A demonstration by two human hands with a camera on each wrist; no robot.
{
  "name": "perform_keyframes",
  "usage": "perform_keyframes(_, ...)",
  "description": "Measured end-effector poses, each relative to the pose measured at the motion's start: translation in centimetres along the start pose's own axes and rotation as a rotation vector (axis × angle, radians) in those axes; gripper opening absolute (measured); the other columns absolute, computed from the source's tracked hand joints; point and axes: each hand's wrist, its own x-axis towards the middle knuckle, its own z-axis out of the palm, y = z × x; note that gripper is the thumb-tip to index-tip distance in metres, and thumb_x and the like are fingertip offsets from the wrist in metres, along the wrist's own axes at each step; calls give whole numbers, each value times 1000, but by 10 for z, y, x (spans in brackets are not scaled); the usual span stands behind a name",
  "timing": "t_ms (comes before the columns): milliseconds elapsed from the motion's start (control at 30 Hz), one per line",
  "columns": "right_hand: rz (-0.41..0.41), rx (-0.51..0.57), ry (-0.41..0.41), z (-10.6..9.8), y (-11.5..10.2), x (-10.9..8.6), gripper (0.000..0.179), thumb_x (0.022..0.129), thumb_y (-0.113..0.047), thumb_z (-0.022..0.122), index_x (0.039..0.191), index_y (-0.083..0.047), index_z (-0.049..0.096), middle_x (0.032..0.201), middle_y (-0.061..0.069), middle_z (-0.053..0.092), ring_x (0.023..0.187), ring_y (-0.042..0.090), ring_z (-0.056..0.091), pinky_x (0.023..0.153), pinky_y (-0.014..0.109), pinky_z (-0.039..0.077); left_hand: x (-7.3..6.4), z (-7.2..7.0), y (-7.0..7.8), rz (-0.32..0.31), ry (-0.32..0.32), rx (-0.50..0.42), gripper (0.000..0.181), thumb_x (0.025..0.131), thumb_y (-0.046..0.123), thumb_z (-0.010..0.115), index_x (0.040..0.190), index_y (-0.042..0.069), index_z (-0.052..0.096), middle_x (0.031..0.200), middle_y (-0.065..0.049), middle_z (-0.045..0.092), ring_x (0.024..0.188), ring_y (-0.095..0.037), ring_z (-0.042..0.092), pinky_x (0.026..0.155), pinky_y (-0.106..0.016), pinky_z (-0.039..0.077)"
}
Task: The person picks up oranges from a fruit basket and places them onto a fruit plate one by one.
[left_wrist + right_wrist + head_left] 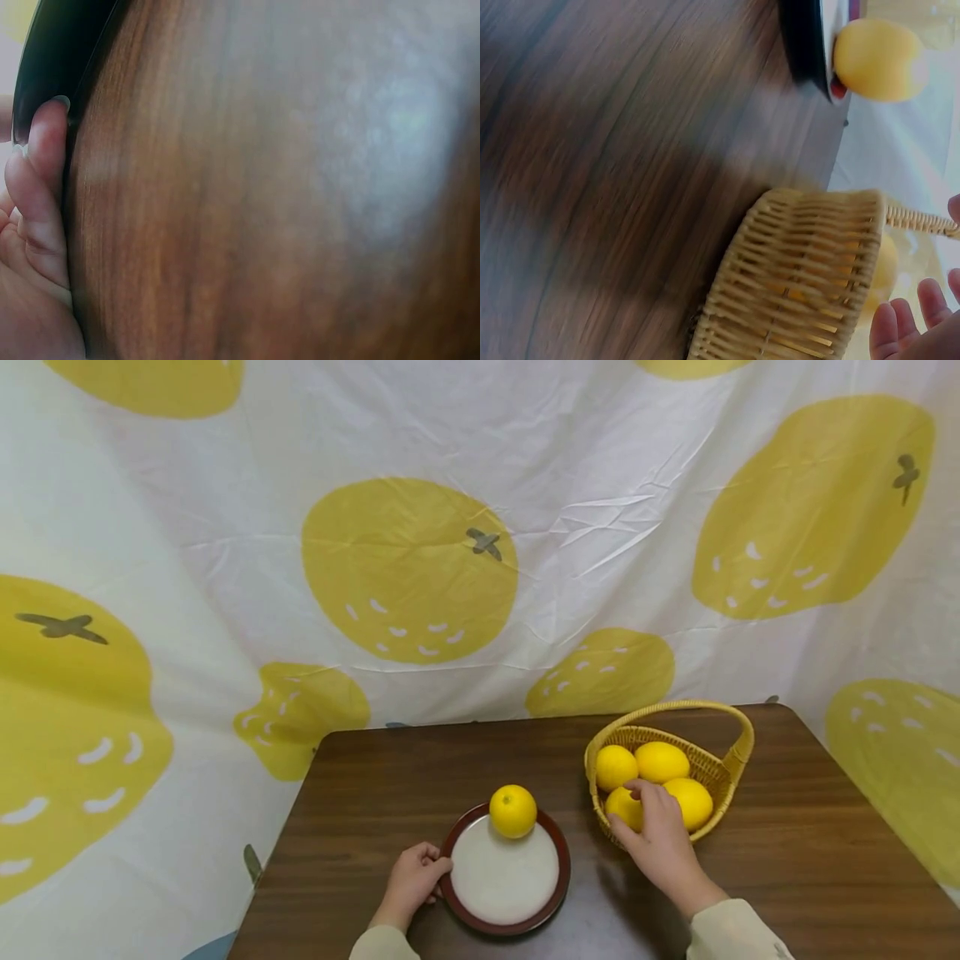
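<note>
In the head view my left hand (411, 878) grips the left rim of a round plate (506, 885), thumb on top. The left wrist view shows its fingertips against the plate's dark outer side (64, 52). One lemon (513, 812) rests at the plate's far edge. To the right, a wicker basket (722, 770) holds several lemons (662, 762). My right hand (663, 843) reaches over its near rim, thumb and fingers spread above the front-left lemon (624, 810). In the right wrist view the loosely bent fingers (885, 330) stand beside the basket's rim, with nothing gripped.
Both the plate and the basket stand on a dark brown wooden table (390, 777). The basket's tall arched handle (675, 706) rises over the lemons. Behind the table hangs a white cloth (585, 577) printed with large yellow lemons.
</note>
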Motion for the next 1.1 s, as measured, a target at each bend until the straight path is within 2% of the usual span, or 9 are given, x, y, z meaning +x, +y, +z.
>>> perform_keyframes(300, 5, -21, 5, -7, 13, 0, 52, 85, -14, 76, 127, 5, 52, 112, 23, 60, 103, 39, 53, 87, 49, 41, -1, 1, 2, -3, -3, 9, 21, 84, 18, 70, 93, 1, 65, 60, 2, 57, 49, -10, 55, 44, -25, 47)
perform_keyframes(533, 26, -40, -22, -11, 19, 1, 54, 84, -15, 77, 127, 6, 52, 119, 28, 55, 111, 44, 49, 92, 55, 39, -1, 0, 2, -13, -1, 5, 21, 84, 19, 70, 94, 0, 65, 61, 2, 57, 49, -10, 55, 45, -24, 47)
perform_keyframes(833, 72, -40, -89, -13, 25, 2, 57, 85, -16, 76, 131, 5, 49, 126, 30, 49, 117, 44, 48, 95, 60, 44, 0, -1, 2, -19, 6, 6, 21, 84, 19, 70, 94, 0, 65, 61, 2, 57, 49, -11, 55, 45, -24, 47)
perform_keyframes(1100, 56, -28, -175, -15, 31, 4, 67, 84, -13, 76, 139, 5, 44, 132, 33, 47, 120, 48, 51, 98, 63, 45, -1, 0, 2, -10, 4, 16, 21, 85, 19, 70, 94, 0, 65, 62, 2, 58, 50, -10, 55, 45, -25, 48)
